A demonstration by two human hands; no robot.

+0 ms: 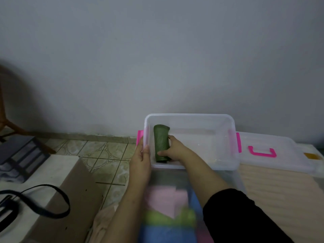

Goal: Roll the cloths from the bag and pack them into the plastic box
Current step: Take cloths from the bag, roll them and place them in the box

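Clear plastic box (210,118) sits against the far wall, lid off, pink latches on its left and right ends. One rolled green cloth (161,141) lies inside, tight along the left wall, its length running near to far. The rest of the box floor to the right of the roll is open.

Right hand (173,149) is down inside the box, fingers and thumb curled round the right side of the roll, gripping it. Left hand (141,159) is on the box's near-left corner, thumb hooked over the rim, fingers outside the wall, holding it.

Lid (273,155) with a pink handle lies flat just right of the box, touching or nearly touching its right end; cannot tell which. Both rest on a pale ribbed surface.

Near the person, below the forearms, a blurred clear bag (168,207) holds flat pink, green and blue cloths.

Left of the box, tiled floor (105,155). A cardboard box (75,186) stands near left with a black strap (43,199) across it.
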